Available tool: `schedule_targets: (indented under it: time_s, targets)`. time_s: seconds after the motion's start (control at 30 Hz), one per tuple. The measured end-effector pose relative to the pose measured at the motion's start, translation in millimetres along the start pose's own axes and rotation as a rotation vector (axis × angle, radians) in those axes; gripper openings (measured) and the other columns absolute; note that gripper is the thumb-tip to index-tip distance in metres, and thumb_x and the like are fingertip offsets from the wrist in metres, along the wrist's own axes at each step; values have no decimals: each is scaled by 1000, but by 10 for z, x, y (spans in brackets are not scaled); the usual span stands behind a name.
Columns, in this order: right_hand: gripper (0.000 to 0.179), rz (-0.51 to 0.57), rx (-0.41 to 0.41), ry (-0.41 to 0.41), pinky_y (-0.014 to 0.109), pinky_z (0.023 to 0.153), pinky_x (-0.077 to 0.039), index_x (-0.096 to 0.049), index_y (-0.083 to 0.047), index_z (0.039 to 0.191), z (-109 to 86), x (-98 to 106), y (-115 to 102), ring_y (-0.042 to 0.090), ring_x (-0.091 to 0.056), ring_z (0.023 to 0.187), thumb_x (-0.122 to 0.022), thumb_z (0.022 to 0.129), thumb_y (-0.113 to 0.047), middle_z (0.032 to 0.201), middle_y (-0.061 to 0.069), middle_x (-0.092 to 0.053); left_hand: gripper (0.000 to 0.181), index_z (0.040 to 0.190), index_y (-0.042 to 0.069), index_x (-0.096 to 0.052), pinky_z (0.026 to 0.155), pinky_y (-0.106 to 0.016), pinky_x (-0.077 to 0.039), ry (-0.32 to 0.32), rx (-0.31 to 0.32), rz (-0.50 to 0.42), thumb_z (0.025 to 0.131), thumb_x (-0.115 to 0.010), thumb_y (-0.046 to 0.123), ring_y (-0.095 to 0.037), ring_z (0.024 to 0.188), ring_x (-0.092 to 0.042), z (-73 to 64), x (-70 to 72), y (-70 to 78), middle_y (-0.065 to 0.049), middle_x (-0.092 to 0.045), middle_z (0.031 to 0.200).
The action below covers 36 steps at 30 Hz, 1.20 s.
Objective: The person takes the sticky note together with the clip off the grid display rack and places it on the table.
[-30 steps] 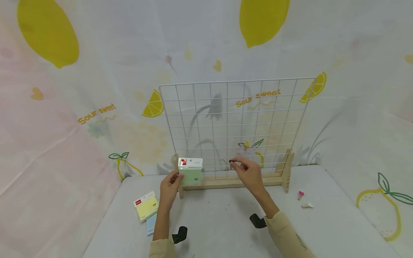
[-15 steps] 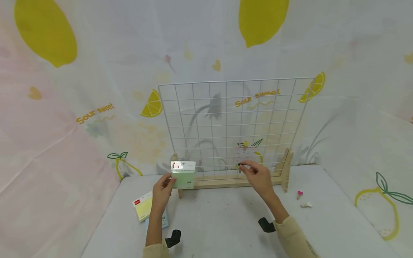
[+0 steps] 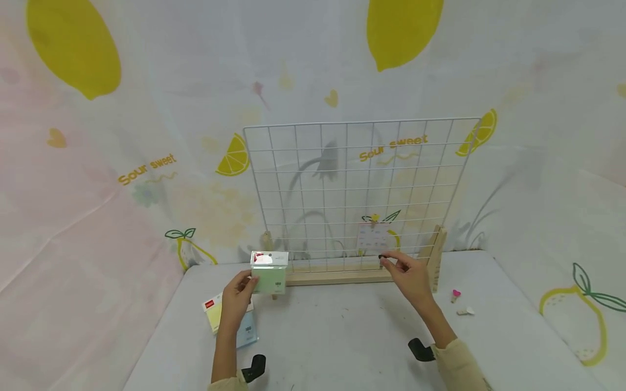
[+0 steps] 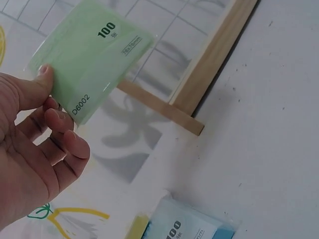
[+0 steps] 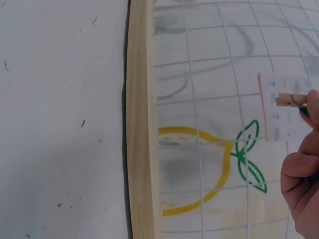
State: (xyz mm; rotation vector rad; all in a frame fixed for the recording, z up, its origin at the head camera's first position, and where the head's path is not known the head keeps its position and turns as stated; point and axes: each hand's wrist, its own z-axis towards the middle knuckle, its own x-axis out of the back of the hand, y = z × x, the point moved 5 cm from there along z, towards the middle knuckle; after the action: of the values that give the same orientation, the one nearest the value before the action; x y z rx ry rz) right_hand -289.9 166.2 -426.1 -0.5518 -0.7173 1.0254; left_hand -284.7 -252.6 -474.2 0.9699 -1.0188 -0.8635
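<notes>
My left hand (image 3: 237, 300) pinches a pack of green sticky notes (image 3: 270, 276) by its left edge, upright in front of the grid's lower left part. In the left wrist view, the thumb lies over this green pack (image 4: 94, 55). A small wooden clothespin (image 5: 290, 99) with a dark ornament is pinched by my right hand (image 3: 409, 278), near the grid's lower right. Behind it a small printed paper (image 3: 374, 237) hangs on the white wire grid (image 3: 346, 172) from a clip with a yellow ornament (image 3: 375, 218).
A wooden base bar (image 3: 337, 278) carries the grid. Left on the table lie a yellow sticky-note pack (image 3: 213, 315), partly hidden by the forearm, and a blue one (image 3: 248, 329). On the right lie a clothespin with a pink heart (image 3: 456, 295) and one with a white ornament (image 3: 467, 311).
Both hands have lowered and moved apart: the left one leftward with the green pack, the right one rightward with the clothespin. More of the blue pack and the hanging paper shows.
</notes>
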Motion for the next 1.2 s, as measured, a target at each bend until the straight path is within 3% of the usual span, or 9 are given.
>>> schedule_targets:
  time_s: [0.2,0.43,0.57,0.83,1.2]
  targets:
    - [15,9,5,31,23,40,-21,-76,-2,94,-54,103,102,-3,-26,48,-80,79,1,53,-5,-35,24,120,6,-66,57,-23,-44,-7,31,22,100,-61,19,-33,81,-56,-30,30,-95,-11,-59,93]
    - [16,-44,-1,64,22,40,-22,-77,-3,92,-132,250,195,-1,-29,48,-81,78,2,54,-6,-38,24,120,3,-65,55,-23,-42,17,38,30,100,-60,16,-20,71,-52,-78,157,-144,-11,-57,92]
    - [15,-93,-6,81,21,40,-21,-77,-4,91,-170,357,260,-3,-27,48,-81,78,2,53,-9,-36,24,120,3,-65,54,-22,-42,48,42,46,100,-60,17,-22,70,-52,-84,264,-181,-11,-57,92]
    - [17,-80,-25,103,23,41,-23,-77,-2,93,-250,532,369,-2,-29,49,-81,77,4,53,-4,-38,25,120,2,-64,53,-21,-41,101,40,101,101,-59,18,-17,67,-51,-136,442,-250,-11,-57,93]
    - [14,-213,-127,141,23,42,-25,-77,0,91,-362,789,572,-1,-29,47,-82,77,0,54,-5,-41,26,118,0,-64,51,-22,-42,172,73,189,101,-59,20,-12,71,-47,-189,598,-364,-13,-59,94]
